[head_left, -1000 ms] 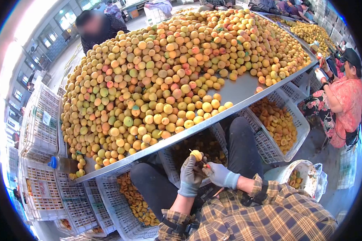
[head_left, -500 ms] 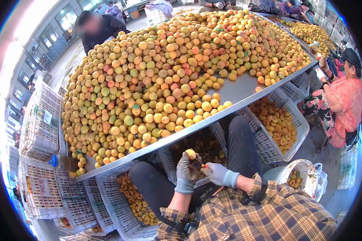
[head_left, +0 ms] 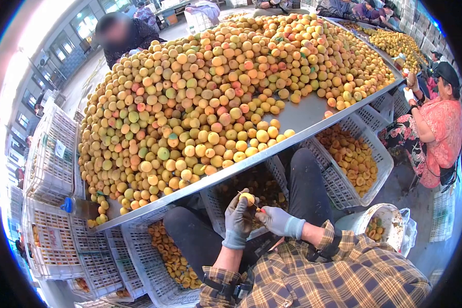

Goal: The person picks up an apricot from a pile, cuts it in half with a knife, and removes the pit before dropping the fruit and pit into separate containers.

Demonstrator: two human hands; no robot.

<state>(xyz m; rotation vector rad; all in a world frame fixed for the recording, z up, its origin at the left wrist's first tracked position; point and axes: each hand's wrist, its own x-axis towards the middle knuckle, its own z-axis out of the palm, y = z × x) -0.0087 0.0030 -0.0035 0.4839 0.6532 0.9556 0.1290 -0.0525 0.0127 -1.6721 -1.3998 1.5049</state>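
My gloved left hand (head_left: 235,220) is closed on a yellow apricot (head_left: 247,198), held up at the fingertips above my lap. In my gloved right hand (head_left: 280,221) is a small knife (head_left: 261,210); a bit of red handle shows at the fingers. Its thin blade points up toward the apricot, right at the fruit's lower side. Behind both hands, between my knees, stands a crate (head_left: 214,205) with dark fruit pieces in its shade. Above it runs the metal edge of the table (head_left: 200,186), which carries a large heap of apricots (head_left: 190,113).
Crates of apricot halves stand by my left leg (head_left: 138,256) and beyond my right knee (head_left: 382,177). A white bucket (head_left: 344,223) is at my right. Stacked crates (head_left: 51,241) and a blue-capped jar (head_left: 84,209) are at left. A person in a pink top (head_left: 441,133) sits at right.
The apricot has turned in my left fingers and moved slightly right, showing a broader yellow face. My right hand with the knife stays close beside it.
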